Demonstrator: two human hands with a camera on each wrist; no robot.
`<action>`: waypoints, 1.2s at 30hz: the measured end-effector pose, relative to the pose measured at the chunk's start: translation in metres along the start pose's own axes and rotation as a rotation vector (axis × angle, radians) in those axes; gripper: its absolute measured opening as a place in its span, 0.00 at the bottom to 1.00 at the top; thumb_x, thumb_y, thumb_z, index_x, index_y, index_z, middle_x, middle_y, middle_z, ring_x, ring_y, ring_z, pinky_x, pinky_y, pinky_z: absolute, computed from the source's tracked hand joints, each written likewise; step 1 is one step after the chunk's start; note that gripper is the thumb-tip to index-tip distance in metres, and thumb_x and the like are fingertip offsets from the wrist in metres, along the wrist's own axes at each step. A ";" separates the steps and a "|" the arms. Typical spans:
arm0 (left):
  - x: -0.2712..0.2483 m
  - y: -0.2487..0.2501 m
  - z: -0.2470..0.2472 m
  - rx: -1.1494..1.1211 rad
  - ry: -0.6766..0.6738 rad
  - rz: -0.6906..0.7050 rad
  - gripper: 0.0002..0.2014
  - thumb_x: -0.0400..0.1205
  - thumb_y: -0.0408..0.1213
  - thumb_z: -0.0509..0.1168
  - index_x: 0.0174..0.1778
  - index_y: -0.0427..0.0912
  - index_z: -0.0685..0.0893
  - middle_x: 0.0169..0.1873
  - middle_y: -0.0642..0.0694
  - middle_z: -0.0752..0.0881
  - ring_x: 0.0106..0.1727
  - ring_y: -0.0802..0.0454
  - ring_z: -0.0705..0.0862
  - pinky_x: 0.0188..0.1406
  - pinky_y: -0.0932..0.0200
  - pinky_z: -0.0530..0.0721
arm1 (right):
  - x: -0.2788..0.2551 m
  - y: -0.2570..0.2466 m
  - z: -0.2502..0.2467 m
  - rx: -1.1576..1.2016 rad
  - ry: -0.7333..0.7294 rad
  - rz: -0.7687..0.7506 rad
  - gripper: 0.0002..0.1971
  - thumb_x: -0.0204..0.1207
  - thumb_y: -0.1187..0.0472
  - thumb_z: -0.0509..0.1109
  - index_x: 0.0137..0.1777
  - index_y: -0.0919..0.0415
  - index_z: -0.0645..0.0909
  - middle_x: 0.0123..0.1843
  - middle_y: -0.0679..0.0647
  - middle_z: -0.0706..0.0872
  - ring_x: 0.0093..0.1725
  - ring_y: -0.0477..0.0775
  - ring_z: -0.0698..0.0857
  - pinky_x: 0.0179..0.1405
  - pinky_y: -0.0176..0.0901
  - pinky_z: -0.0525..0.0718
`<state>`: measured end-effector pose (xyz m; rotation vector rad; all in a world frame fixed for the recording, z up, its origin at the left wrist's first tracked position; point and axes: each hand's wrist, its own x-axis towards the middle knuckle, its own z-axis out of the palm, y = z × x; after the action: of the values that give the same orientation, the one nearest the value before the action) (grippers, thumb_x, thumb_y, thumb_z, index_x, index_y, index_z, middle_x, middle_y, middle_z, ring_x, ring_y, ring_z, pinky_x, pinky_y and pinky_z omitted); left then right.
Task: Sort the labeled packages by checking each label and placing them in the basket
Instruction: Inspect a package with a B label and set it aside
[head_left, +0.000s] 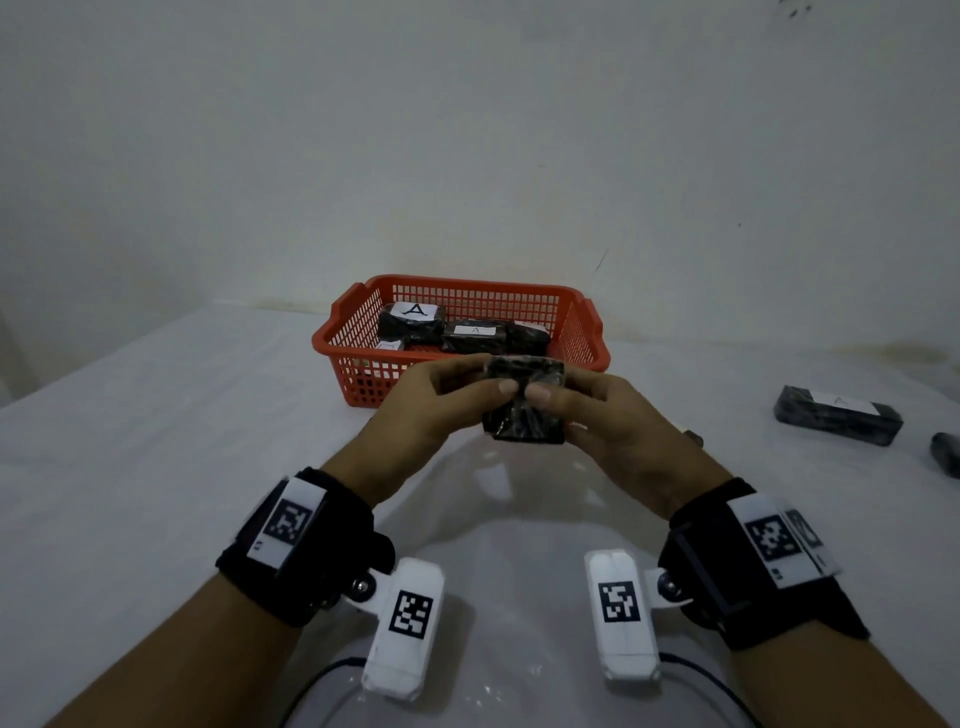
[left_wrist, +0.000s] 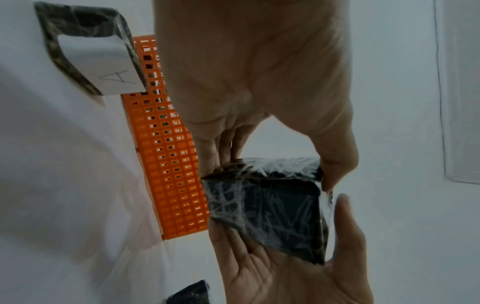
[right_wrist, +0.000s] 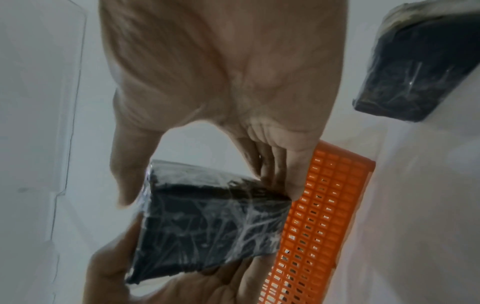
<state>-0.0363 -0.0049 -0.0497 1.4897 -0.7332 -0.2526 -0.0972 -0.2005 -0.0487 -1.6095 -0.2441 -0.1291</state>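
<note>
**A:** Which step is in hand here?

**B:** The checking of a label, it seems. The person holds one black wrapped package (head_left: 524, 397) in the air with both hands, just in front of the near wall of the red basket (head_left: 363, 382). The left hand (head_left: 441, 400) pinches it from the left side and the right hand (head_left: 608, 415) from the right, thumbs on the face that looks at the person, the other fingers behind it.

**A:** Can the label be seen?

**B:** No. In all three views only dark crinkled wrap shows. The label is probably on a hidden side, but this cannot be told.

**A:** And the rest of the task?

**B:** Several packages lie already in the basket; the package at the back (head_left: 411, 322) shows a white label with "A". A long labeled package (head_left: 837, 414) waits on the white table (head_left: 156, 441) far to the right, and another dark piece (head_left: 946, 454) is at the right edge.

**A:** What does the next move call for?

**B:** Probably to turn the package in the fingers until the label comes up, without loosening the pinch, because the wrap looks slippery. Then to lift it over the near rim and set it in.
</note>
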 end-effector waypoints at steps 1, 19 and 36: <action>0.001 0.000 -0.001 -0.016 0.015 -0.001 0.17 0.77 0.47 0.70 0.61 0.50 0.89 0.58 0.50 0.93 0.61 0.53 0.91 0.60 0.55 0.87 | 0.000 0.001 0.001 -0.009 -0.014 0.007 0.25 0.73 0.55 0.79 0.71 0.59 0.87 0.65 0.57 0.93 0.67 0.56 0.91 0.70 0.52 0.87; 0.003 0.000 -0.002 0.099 0.012 -0.037 0.27 0.75 0.45 0.74 0.72 0.48 0.83 0.63 0.52 0.91 0.66 0.56 0.88 0.74 0.45 0.83 | 0.002 -0.005 -0.001 -0.025 0.055 -0.003 0.25 0.70 0.54 0.83 0.68 0.53 0.88 0.65 0.53 0.94 0.68 0.53 0.91 0.74 0.53 0.85; 0.002 0.004 -0.008 0.106 0.178 0.082 0.28 0.77 0.30 0.77 0.73 0.49 0.81 0.62 0.53 0.91 0.62 0.59 0.90 0.57 0.60 0.91 | 0.002 -0.003 0.007 -0.130 0.119 0.137 0.33 0.69 0.45 0.85 0.75 0.43 0.80 0.65 0.51 0.92 0.64 0.54 0.92 0.69 0.62 0.88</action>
<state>-0.0315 0.0008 -0.0449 1.5562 -0.6705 -0.0187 -0.0965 -0.1930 -0.0460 -1.7360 -0.0338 -0.1374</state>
